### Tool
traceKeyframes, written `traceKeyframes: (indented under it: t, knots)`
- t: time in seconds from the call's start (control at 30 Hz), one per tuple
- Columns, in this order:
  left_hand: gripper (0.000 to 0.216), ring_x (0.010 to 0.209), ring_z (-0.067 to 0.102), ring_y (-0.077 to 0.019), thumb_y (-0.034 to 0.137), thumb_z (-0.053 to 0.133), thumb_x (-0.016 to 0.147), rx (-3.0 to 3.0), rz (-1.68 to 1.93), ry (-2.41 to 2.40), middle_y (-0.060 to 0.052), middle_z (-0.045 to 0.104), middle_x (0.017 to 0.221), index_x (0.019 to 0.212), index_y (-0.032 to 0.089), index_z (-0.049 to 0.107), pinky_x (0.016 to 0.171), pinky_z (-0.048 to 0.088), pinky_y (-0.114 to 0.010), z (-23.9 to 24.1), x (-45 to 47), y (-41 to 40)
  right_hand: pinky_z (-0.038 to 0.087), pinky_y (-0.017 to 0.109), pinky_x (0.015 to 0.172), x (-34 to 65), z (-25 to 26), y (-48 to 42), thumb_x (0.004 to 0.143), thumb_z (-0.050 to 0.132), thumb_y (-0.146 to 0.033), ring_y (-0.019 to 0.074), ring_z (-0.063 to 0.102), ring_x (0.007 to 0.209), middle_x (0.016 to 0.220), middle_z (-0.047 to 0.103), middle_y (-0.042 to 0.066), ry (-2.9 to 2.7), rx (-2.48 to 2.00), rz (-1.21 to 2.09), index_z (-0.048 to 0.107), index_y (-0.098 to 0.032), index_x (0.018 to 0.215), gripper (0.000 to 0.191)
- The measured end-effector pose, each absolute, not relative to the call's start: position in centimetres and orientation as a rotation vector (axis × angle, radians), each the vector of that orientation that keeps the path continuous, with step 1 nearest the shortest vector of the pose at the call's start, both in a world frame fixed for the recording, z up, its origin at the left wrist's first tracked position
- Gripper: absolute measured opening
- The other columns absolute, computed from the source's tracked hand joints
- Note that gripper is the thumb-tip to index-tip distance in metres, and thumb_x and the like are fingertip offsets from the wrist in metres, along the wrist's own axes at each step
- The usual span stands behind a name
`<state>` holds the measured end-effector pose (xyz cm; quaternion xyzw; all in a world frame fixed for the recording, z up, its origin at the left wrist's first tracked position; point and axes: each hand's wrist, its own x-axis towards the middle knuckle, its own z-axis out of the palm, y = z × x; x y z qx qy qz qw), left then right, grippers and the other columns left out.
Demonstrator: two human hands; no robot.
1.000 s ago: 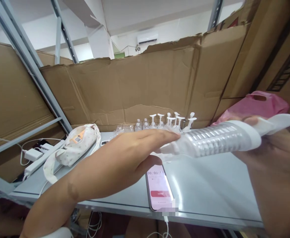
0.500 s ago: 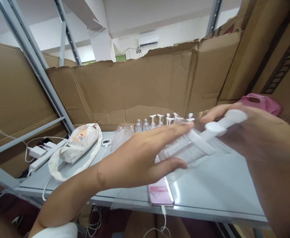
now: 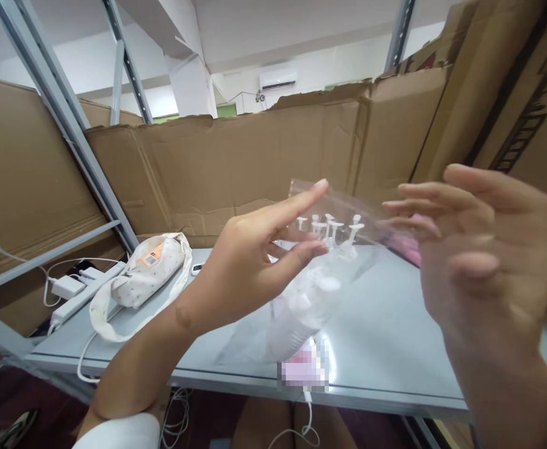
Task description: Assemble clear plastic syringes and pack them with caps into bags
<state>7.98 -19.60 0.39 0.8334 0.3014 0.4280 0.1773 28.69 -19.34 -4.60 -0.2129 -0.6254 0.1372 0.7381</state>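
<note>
sitting now inside the clear bag [image 3: 273, 340] near the surface [image 3: 395, 349]'s front edge, the bottle [image 3: 296, 324] seems bagged; right hand [image 3: 488, 243] freed, wide; left hand [image 3: 257, 262], grip unclear

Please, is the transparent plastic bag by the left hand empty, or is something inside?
Not empty: a whitish, ribbed plastic container shows blurred through the transparent plastic bag, below the left hand.

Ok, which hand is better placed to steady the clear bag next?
Left, probably. The left hand is at the clear bag, close to the bottle. The right hand is open, blurred and further right, only its fingertips near the bag's edge.
</note>
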Motion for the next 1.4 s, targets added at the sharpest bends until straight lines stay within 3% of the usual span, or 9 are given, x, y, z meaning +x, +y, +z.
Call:
traceKeyframes:
  t: [0.2,0.37,0.5,0.63,0.77,0.9,1.03,1.27,1.4]
  knots:
    - [0.055,0.118,0.055,-0.0291,0.041,0.051,0.087,2.387,1.221,0.917,0.008,0.036,0.148,0.140,0.040,0.033,0.081,0.057,-0.035,1.3,9.2,-19.6,0.040,0.051,0.101,27.5,-10.7,-18.7,0.060,0.075,-0.059,0.0314,0.050,0.123,0.132,0.053,0.005,-1.561,-0.596,0.938,0.026,-0.045,0.141,0.095]
    - [0.059,0.125,0.049,-0.0287,0.042,0.050,0.088,2.381,1.417,0.868,0.005,0.030,0.151,0.142,0.040,0.026,0.083,0.055,-0.031,0.8,10.1,-18.5,0.053,0.048,0.082,27.5,-12.6,-17.4,0.073,0.073,-0.041,0.0268,0.068,0.092,0.099,0.070,0.004,-1.493,-0.608,1.048,0.037,-0.038,0.136,0.072]
    - [0.056,0.122,0.052,-0.0234,0.041,0.039,0.094,2.348,1.501,1.066,-0.005,0.041,0.144,0.144,0.034,0.017,0.088,0.051,-0.033,-1.5,8.3,-15.3,0.056,0.038,0.071,30.4,-11.7,-15.4,0.071,0.074,-0.039,0.0222,0.070,0.075,0.092,0.071,0.003,-1.388,-0.619,1.134,0.046,-0.032,0.129,0.064]
    - [0.042,0.112,0.057,-0.0261,0.039,0.049,0.089,2.650,0.808,1.375,-0.008,0.062,0.121,0.129,0.024,0.046,0.095,0.044,-0.044,-6.7,5.7,-11.2,0.055,0.033,0.060,33.8,-10.4,-13.1,0.069,0.073,-0.042,0.0215,0.069,0.063,0.085,0.072,0.002,-1.263,-0.616,1.212,0.056,-0.028,0.115,0.051]
    - [0.047,0.122,0.051,-0.0265,0.019,0.056,0.081,2.850,0.154,1.349,-0.007,0.059,0.128,0.128,0.024,0.049,0.109,0.025,-0.051,-11.5,3.5,-9.3,0.052,0.031,0.053,36.0,-9.8,-10.9,0.069,0.072,-0.041,0.0209,0.067,0.060,0.081,0.072,0.003,-1.201,-0.644,1.233,0.060,-0.027,0.107,0.042]
    - [0.062,0.117,0.055,-0.0181,-0.007,0.036,0.072,2.879,0.114,1.390,-0.004,0.063,0.123,0.123,0.025,0.052,0.114,0.015,-0.048,-13.0,0.7,-9.2,0.052,0.031,0.056,36.9,-10.4,-9.3,0.072,0.069,-0.041,0.0205,0.067,0.060,0.082,0.072,0.003,-1.204,-0.693,1.210,0.060,-0.027,0.105,0.037]
    - [0.060,0.108,0.060,-0.0164,-0.008,0.036,0.063,2.847,0.049,1.513,-0.002,0.068,0.112,0.109,0.023,0.058,0.115,0.011,-0.048,-12.5,-2.4,-9.3,0.052,0.030,0.055,37.0,-11.5,-8.7,0.073,0.068,-0.039,0.0199,0.067,0.060,0.082,0.072,0.003,-1.197,-0.702,1.217,0.060,-0.028,0.098,0.028]
    - [0.032,0.111,0.057,-0.0237,0.017,0.040,0.084,2.757,0.190,1.595,-0.007,0.064,0.116,0.112,0.020,0.056,0.108,0.028,-0.047,-11.3,-1.3,-9.0,0.053,0.029,0.057,36.8,-13.2,-8.4,0.073,0.069,-0.038,0.0201,0.067,0.062,0.089,0.072,0.005,-1.261,-0.725,1.272,0.058,-0.026,0.085,0.020]
    - [0.036,0.116,0.053,-0.0249,0.025,0.040,0.089,2.788,0.290,1.394,-0.009,0.058,0.126,0.122,0.017,0.051,0.098,0.040,-0.039,-11.9,3.0,-7.2,0.053,0.032,0.059,36.8,-14.3,-8.5,0.073,0.069,-0.039,0.0221,0.067,0.066,0.095,0.071,0.008,-1.268,-0.767,1.305,0.058,-0.026,0.095,0.028]
